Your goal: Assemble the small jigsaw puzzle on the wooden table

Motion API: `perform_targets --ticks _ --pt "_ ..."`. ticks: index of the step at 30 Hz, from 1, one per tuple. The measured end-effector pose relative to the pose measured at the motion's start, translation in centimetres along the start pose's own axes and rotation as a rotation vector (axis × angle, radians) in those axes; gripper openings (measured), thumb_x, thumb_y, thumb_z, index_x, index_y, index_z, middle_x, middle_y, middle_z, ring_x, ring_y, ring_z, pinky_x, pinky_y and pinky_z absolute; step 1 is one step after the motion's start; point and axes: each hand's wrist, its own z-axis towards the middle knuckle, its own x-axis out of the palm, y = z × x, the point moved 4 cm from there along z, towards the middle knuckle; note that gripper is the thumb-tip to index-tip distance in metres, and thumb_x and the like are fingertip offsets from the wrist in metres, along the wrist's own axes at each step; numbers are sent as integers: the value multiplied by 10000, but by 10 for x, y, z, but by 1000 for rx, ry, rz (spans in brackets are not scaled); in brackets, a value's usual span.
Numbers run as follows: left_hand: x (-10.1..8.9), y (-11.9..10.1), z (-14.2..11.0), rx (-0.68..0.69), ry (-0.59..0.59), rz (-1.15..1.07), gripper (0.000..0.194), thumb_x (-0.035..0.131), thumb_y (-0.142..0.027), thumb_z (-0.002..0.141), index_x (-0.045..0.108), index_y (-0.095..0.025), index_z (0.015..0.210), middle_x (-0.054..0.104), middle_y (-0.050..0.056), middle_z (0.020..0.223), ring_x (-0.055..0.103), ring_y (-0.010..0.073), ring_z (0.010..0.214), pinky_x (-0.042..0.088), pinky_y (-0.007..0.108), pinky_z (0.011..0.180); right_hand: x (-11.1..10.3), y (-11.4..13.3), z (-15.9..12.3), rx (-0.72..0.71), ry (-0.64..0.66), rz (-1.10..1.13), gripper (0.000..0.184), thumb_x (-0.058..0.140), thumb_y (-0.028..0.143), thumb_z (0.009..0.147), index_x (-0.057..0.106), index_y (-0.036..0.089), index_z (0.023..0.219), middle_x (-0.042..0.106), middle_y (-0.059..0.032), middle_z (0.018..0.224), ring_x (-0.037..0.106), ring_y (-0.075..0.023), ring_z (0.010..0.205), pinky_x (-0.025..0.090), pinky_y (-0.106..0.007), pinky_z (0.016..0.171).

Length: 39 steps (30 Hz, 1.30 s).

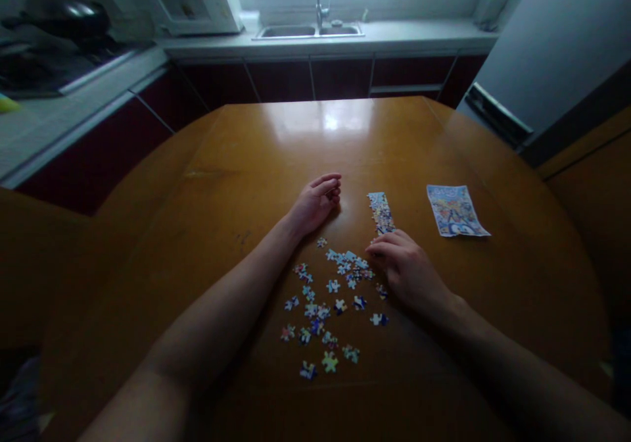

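Note:
Several loose jigsaw pieces (325, 310) lie scattered on the round wooden table (236, 166) between my forearms. My left hand (315, 204) rests on its side beyond them, fingers loosely curled, with nothing visible in it. My right hand (407, 271) lies palm down, fingers together, its fingertips touching pieces at the right edge of the scatter. Just beyond that hand, a joined strip of pieces (380, 212) runs away from me. A printed picture sheet (456, 210) lies flat to the right of the strip.
A counter with a sink (308, 31) and tap runs under the window behind the table. A white microwave (194, 1) stands at the back left, a stove with a dark pan (64, 18) further left. A grey fridge (552, 54) stands at right.

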Motion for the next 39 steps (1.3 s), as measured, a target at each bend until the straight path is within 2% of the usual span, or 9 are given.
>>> perform_targets --ticks 3,9,14,20,24,29,39 --pt "1 -1 -1 -9 -8 -11 193 733 -145 741 692 -154 929 598 9 758 535 81 665 428 206 605 3 3 -1 -33 64 -91 274 529 37 874 732 218 847 665 -74 932 557 -224 934 486 -364 809" --pt "1 -1 -1 -12 -6 -2 202 745 -148 737 693 -148 933 603 13 767 536 80 668 431 191 598 6 5 -3 -61 123 -163 305 540 -2 835 750 219 826 637 -75 937 524 -230 955 479 -375 826" --pt "0 0 -1 -5 1 5 200 737 -150 748 694 -154 943 609 11 785 538 79 678 432 203 617 6 5 -3 -60 126 -152 303 525 4 855 740 218 846 639 -71 938 522 -228 956 480 -376 836" --pt "-1 1 0 -8 2 -13 194 735 -136 746 696 -147 935 596 7 762 538 81 683 422 209 612 2 4 -1 -24 82 -135 244 527 38 881 683 191 774 637 -70 907 528 -221 929 477 -369 826" --pt "1 0 0 -3 2 -20 183 738 -133 745 697 -134 923 592 6 750 538 74 671 420 190 601 2 8 -1 -58 87 -120 159 567 97 888 688 195 855 640 -71 928 537 -224 931 483 -378 842" --pt "4 -1 -2 -1 -5 -37 186 732 -117 737 698 -117 920 590 5 734 541 71 659 426 177 602 10 15 -5 -133 161 -131 107 649 239 901 707 221 989 646 -75 994 537 -244 993 484 -405 912" --pt "4 -1 -2 -5 5 -23 204 743 -122 727 690 -117 924 588 0 723 544 73 647 414 174 581 15 16 -6 -162 207 -171 192 613 199 908 681 210 1087 626 -83 1029 518 -251 1001 472 -409 927"
